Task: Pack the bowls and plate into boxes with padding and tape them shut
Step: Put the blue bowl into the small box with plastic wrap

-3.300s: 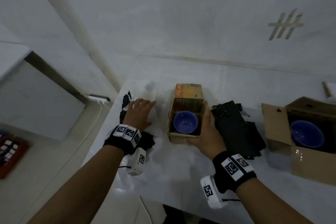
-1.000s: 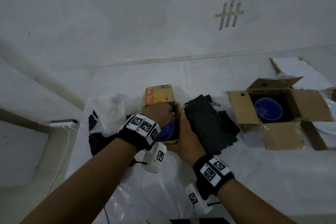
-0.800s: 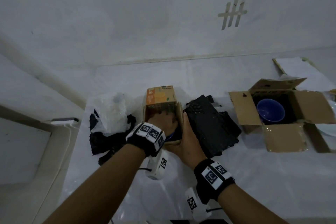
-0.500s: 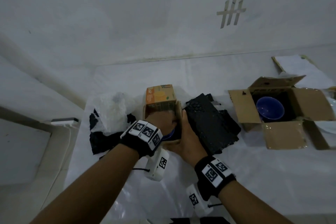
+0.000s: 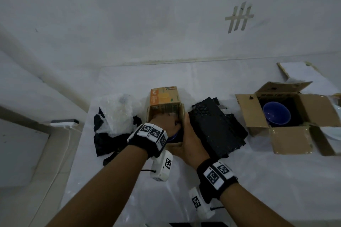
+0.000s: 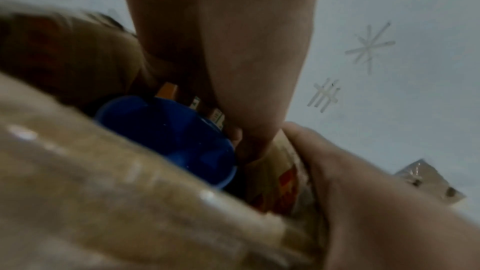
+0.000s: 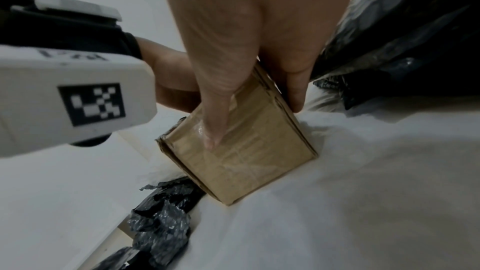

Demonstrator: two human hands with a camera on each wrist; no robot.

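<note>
A small cardboard box with an orange flap stands on the white-covered table. It holds a blue bowl, of which only a rim sliver shows in the head view. My left hand is inside the box, its fingers reaching down between the bowl's rim and the box wall. My right hand grips the box's near right corner, thumb on the near face. A larger open box at right holds a second blue bowl.
Black padding sheets lie just right of the small box. Clear bubble wrap sits on more black padding to the left. A white plate's edge shows far right. The table's left edge drops to the floor.
My left hand left the bubble wrap and went into the small box, covering the bowl. Over the last second it stays there with slight shifts. The right hand keeps its grip.
</note>
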